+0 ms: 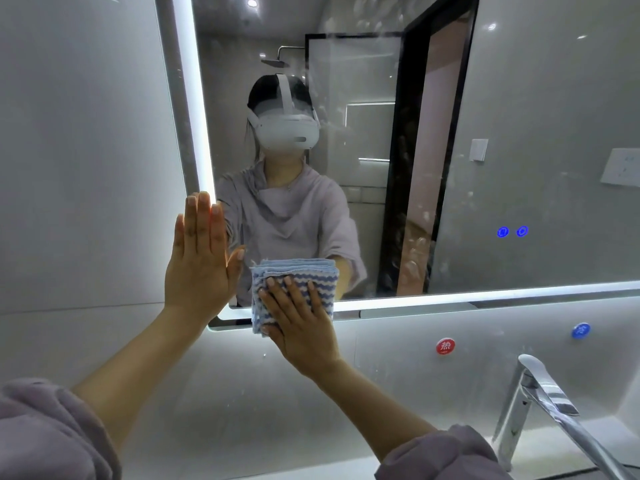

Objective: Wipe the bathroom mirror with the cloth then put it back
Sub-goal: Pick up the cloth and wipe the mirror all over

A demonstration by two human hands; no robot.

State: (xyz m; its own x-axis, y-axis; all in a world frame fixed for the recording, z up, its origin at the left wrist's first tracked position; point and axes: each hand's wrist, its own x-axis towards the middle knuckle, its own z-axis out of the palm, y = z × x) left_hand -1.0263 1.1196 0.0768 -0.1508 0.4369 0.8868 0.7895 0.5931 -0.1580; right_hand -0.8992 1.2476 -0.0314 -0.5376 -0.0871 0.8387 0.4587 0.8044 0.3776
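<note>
Head view of the wiping step. The right hand point(303, 323) lies flat, fingers straight and slightly spread, pressing a folded blue-and-white striped cloth point(294, 273) against the lower left corner of the lit mirror point(502, 133); the cloth overlaps the glowing bottom edge. The left hand point(201, 258) is likewise flat and holds nothing, its palm resting against the mirror's left border just beside the cloth, apparently as a brace. Whitish smears show on the glass toward the top and right, so the wiping appears far from finished. The cloth looks soft, light and limp, folded into several layers. It will probably crumple or unfold unless palm pressure is spread over the whole pad, and for carrying it back a pinch across the folded stack should serve. The glass is rigid and smooth, so the pad should slide easily. A chrome tap point(540, 403) stands at lower right, below a red wall marker point(445, 346) and a blue wall marker point(580, 330).
</note>
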